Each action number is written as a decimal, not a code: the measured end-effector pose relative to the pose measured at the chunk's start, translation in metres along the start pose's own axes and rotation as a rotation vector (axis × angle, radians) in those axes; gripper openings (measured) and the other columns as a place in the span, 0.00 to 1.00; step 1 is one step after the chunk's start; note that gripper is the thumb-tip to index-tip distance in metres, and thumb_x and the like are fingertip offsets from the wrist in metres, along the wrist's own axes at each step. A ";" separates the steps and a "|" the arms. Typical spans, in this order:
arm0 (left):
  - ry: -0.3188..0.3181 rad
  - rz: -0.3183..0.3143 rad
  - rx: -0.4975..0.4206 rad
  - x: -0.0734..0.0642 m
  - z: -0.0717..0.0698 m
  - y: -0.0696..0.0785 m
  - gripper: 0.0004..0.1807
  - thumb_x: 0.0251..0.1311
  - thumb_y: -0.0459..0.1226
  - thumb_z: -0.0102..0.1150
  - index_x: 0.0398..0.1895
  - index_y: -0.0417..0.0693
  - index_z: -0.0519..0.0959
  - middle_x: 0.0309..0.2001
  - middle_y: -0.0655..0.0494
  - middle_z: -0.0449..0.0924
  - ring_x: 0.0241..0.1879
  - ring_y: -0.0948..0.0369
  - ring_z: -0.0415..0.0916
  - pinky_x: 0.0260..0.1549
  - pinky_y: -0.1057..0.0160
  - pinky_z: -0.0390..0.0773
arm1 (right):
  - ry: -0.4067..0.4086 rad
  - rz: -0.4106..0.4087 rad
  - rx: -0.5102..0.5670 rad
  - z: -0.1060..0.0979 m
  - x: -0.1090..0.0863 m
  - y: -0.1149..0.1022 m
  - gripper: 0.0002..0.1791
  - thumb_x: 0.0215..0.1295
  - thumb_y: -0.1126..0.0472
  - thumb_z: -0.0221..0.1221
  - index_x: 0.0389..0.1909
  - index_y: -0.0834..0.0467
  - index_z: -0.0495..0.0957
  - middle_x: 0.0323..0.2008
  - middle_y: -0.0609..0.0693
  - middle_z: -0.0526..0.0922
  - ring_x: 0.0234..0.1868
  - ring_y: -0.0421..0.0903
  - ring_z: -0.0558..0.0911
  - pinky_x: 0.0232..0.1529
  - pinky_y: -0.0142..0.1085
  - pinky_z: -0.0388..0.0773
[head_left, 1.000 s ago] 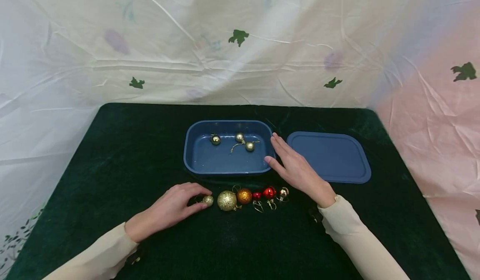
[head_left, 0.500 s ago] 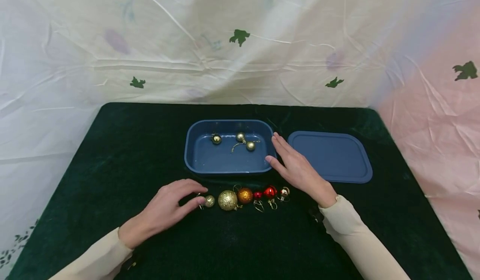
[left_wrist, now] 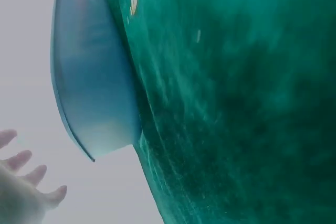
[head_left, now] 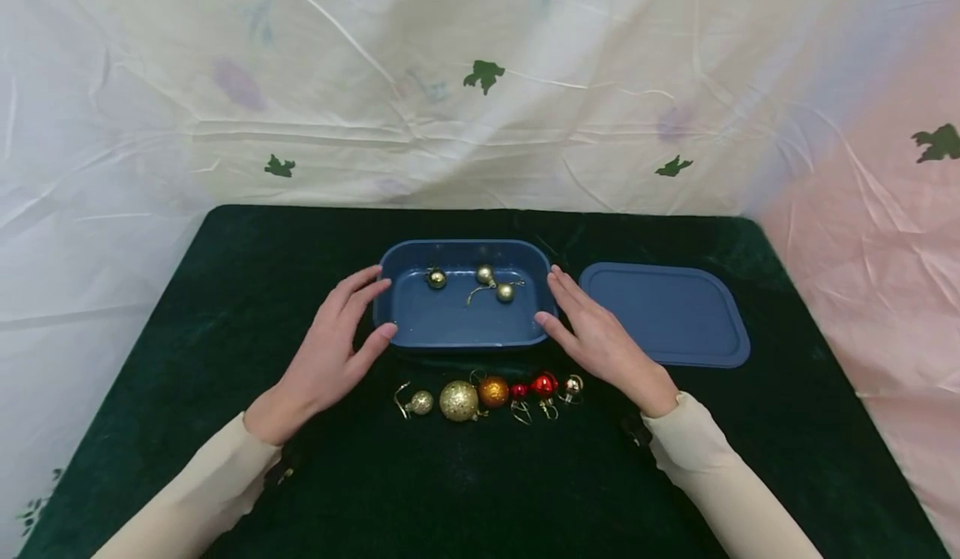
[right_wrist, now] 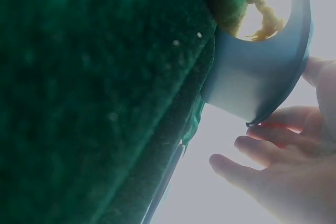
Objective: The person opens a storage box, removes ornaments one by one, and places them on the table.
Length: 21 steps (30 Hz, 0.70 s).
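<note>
A blue rectangular box (head_left: 465, 346) stands mid-table with three small gold baubles, one of them a gold bauble (head_left: 505, 292), lying inside. At its left end is my left hand (head_left: 318, 367), fingers spread and thumb near the front corner. The left wrist view has those fingers (left_wrist: 35, 174) beside the box's outer wall (left_wrist: 100, 77), with a gap between them. My right hand (head_left: 603, 346) lies along the right end, fingers extended and thumb at the rim. In the right wrist view its fingers (right_wrist: 257, 150) reach past the box's end (right_wrist: 247, 82).
In front of the box runs a row of baubles: a small glittery one (head_left: 422, 402), a large gold glitter one (head_left: 458, 401), an orange one (head_left: 493, 391), two red ones and a shiny one (head_left: 573, 386). The blue lid (head_left: 667, 313) lies right on the green cloth (head_left: 465, 492).
My left hand has let go of the small glittery bauble, leaving it at the row's left end, and moved up to the box's left side. The right hand has stayed at the right rim.
</note>
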<state>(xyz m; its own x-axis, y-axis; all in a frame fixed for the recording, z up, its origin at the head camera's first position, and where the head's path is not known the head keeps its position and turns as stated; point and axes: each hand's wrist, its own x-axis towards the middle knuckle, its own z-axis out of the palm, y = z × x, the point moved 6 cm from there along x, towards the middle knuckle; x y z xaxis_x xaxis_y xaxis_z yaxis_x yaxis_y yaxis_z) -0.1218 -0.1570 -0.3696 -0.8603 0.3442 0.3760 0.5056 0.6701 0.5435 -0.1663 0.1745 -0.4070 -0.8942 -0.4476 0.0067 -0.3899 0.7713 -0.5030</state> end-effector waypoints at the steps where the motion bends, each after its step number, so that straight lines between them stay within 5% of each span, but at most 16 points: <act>1: -0.019 -0.025 0.019 0.004 0.002 -0.004 0.33 0.76 0.50 0.55 0.77 0.43 0.65 0.80 0.45 0.55 0.78 0.45 0.54 0.70 0.34 0.59 | -0.001 0.001 0.000 0.000 0.000 0.000 0.43 0.81 0.37 0.46 0.82 0.62 0.51 0.83 0.56 0.45 0.82 0.55 0.50 0.77 0.57 0.53; 7: -0.142 -0.166 0.092 0.019 0.019 -0.025 0.45 0.76 0.62 0.45 0.84 0.44 0.50 0.85 0.47 0.34 0.82 0.43 0.32 0.71 0.27 0.45 | -0.004 0.005 -0.001 -0.001 -0.001 0.001 0.43 0.81 0.37 0.46 0.82 0.62 0.51 0.83 0.57 0.45 0.82 0.56 0.50 0.77 0.57 0.53; 21: -0.297 -0.280 0.149 0.023 0.040 -0.051 0.53 0.73 0.69 0.36 0.85 0.45 0.34 0.84 0.47 0.23 0.82 0.41 0.27 0.72 0.27 0.42 | 0.007 -0.005 0.001 0.002 0.000 0.001 0.43 0.81 0.38 0.46 0.82 0.62 0.51 0.83 0.58 0.45 0.82 0.57 0.51 0.77 0.57 0.53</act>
<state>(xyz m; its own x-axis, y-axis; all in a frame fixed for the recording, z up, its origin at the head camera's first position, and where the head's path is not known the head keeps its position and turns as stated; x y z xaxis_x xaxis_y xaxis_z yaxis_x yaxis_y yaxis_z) -0.1700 -0.1565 -0.4186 -0.9552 0.2957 -0.0144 0.2543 0.8443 0.4717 -0.1664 0.1745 -0.4090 -0.8937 -0.4484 0.0159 -0.3946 0.7687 -0.5034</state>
